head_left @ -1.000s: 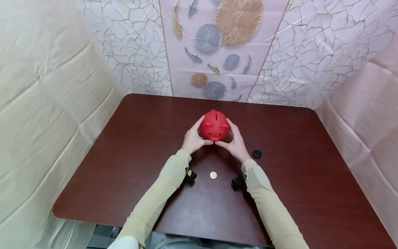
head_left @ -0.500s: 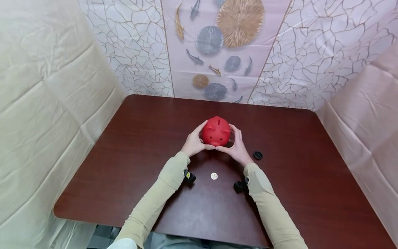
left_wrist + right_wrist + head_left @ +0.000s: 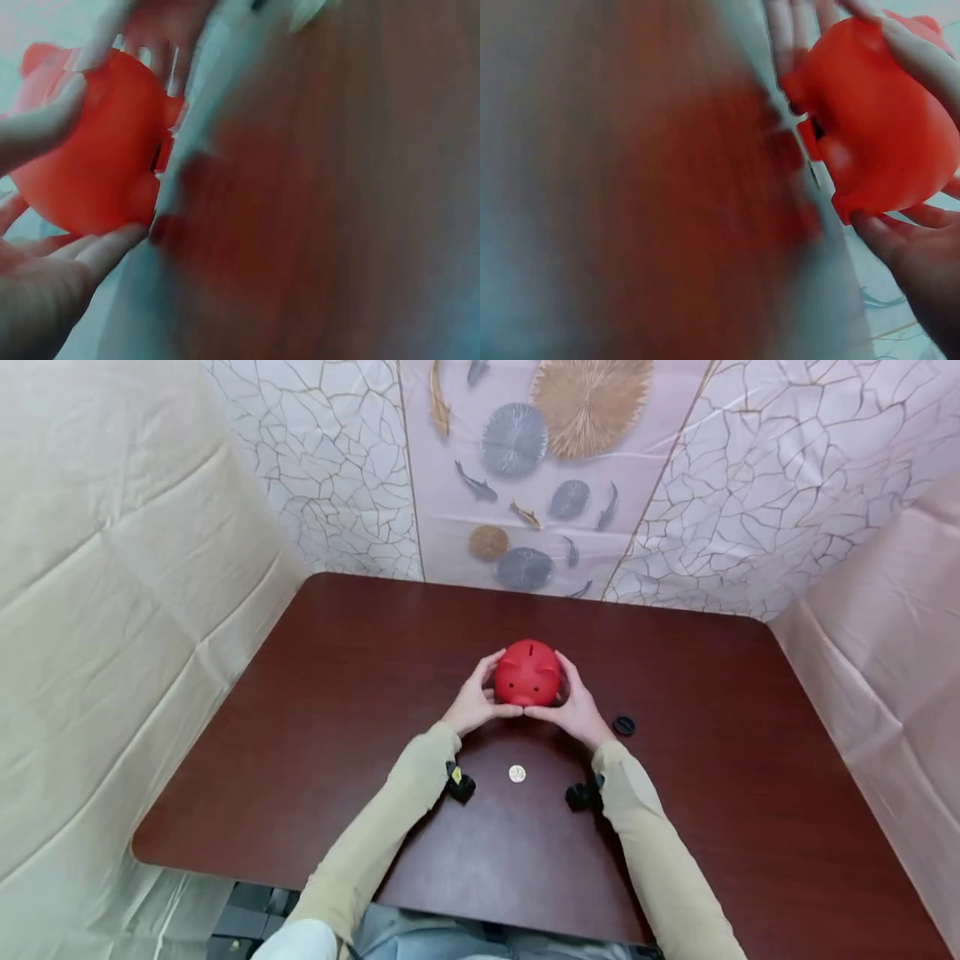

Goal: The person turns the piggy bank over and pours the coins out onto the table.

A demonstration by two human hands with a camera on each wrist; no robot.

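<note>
A red piggy bank (image 3: 527, 675), with a coin slot on its top, faces me near the middle of the table. My left hand (image 3: 477, 700) grips it from the left, thumb in front under the snout and fingers around the side. On the opposite side my right hand (image 3: 576, 710) holds it the same way, the two thumbs almost meeting. In the right wrist view the piggy bank (image 3: 885, 120) shows stubby feet and a dark spot on its underside; whether its feet touch the table I cannot tell. A coin (image 3: 517, 773) lies in front, between my forearms.
A round black plug (image 3: 624, 726) lies on the brown table (image 3: 360, 693), just right of my right hand. Black wrist cameras (image 3: 461, 785) sit at the inner sides of both wrists. A patterned curtain (image 3: 525, 502) hangs behind the table's far edge.
Both hands have brought the piggy bank down and slightly nearer to me, keeping their grip. The coin and the black plug stay in place; the head view has shifted slightly.
</note>
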